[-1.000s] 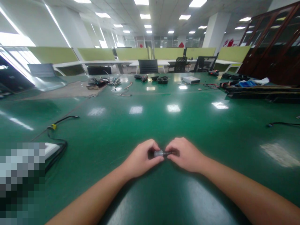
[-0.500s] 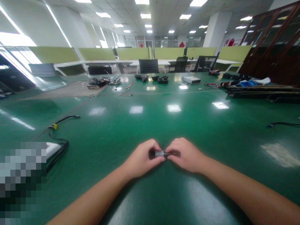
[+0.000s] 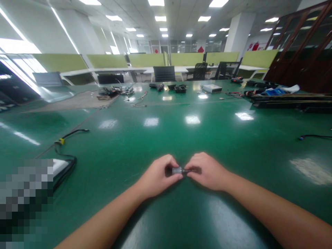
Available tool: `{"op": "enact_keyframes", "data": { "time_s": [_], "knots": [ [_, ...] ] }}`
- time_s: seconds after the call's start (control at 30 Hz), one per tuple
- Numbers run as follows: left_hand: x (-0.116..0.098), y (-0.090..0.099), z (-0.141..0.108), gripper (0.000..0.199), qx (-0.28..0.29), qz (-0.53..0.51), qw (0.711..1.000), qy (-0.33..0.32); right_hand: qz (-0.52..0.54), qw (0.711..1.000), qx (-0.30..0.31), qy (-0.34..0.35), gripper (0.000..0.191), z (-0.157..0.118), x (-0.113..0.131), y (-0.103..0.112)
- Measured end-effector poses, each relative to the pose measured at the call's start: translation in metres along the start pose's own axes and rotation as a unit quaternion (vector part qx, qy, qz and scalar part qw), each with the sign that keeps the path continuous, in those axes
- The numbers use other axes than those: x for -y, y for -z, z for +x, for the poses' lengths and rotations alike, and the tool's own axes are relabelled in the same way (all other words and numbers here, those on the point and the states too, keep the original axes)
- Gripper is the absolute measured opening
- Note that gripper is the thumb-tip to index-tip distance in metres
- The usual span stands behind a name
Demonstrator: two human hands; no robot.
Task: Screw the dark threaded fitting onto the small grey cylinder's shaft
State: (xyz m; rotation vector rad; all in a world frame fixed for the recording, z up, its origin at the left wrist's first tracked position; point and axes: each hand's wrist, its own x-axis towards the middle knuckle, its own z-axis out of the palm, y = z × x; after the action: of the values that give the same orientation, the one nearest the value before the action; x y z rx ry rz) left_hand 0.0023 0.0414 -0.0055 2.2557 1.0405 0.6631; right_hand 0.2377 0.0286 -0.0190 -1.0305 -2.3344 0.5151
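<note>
Close together above the green tabletop (image 3: 166, 138), both my hands hold one small part lying crosswise between them. My left hand (image 3: 158, 175) wraps thumb and fingers round a short silver metal cylinder (image 3: 177, 170), whose left end sits in the shadow of the palm. From its right side a thin dark stem (image 3: 187, 171) sticks out, pinched between the thumb and fingers of my right hand (image 3: 206, 172). Whether stem and cylinder are one piece or two, I cannot tell. Their exact kind is too small and blurred to make out.
To the left are a black cable (image 3: 75, 131) with a yellow piece and a pixelated box-like object (image 3: 26, 186). Farther back stand a power drill (image 3: 158, 86), a white box (image 3: 212, 88) and a pile of dark strips (image 3: 287, 103). Another cable (image 3: 316, 137) lies at right.
My right hand has shifted very slightly to the right along the stem side. My left hand keeps its hold on the cylinder. The view has tilted a little.
</note>
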Motion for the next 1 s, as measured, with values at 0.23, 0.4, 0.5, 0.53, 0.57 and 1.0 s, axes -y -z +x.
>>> {"op": "enact_keyframes", "data": {
  "time_s": [0.23, 0.4, 0.5, 0.53, 0.57, 1.0],
  "knots": [
    [0.0002, 0.0001, -0.0002, 0.02, 0.007, 0.006, 1.0, 0.004, 0.004, 1.0, -0.008, -0.004, 0.011, -0.0013, -0.0001, 0.0012],
    [0.0007, 0.0002, -0.0001, 0.019, 0.005, 0.009, 1.0, 0.003, 0.006, 1.0, -0.014, -0.002, 0.011, -0.0024, 0.0003, 0.0018],
    [0.001, 0.0004, 0.0001, 0.019, 0.003, 0.006, 1.0, -0.001, 0.008, 1.0, -0.014, -0.001, 0.012, -0.003, 0.0005, 0.0022],
    [0.001, 0.0005, 0.0001, 0.019, 0.003, 0.005, 1.0, -0.001, 0.009, 1.0, -0.014, -0.001, 0.011, -0.0032, 0.0003, 0.0021],
    [0.0009, 0.0005, 0.0002, 0.019, 0.003, 0.005, 1.0, -0.001, 0.01, 1.0, -0.015, -0.002, 0.01, -0.0033, 0.0, 0.0019],
    [0.0012, 0.0007, -0.0013, 0.019, 0.009, 0.003, 1.0, 0.0, 0.006, 1.0, -0.018, -0.003, 0.005, -0.0032, -0.0016, 0.0031]
  ]
}}
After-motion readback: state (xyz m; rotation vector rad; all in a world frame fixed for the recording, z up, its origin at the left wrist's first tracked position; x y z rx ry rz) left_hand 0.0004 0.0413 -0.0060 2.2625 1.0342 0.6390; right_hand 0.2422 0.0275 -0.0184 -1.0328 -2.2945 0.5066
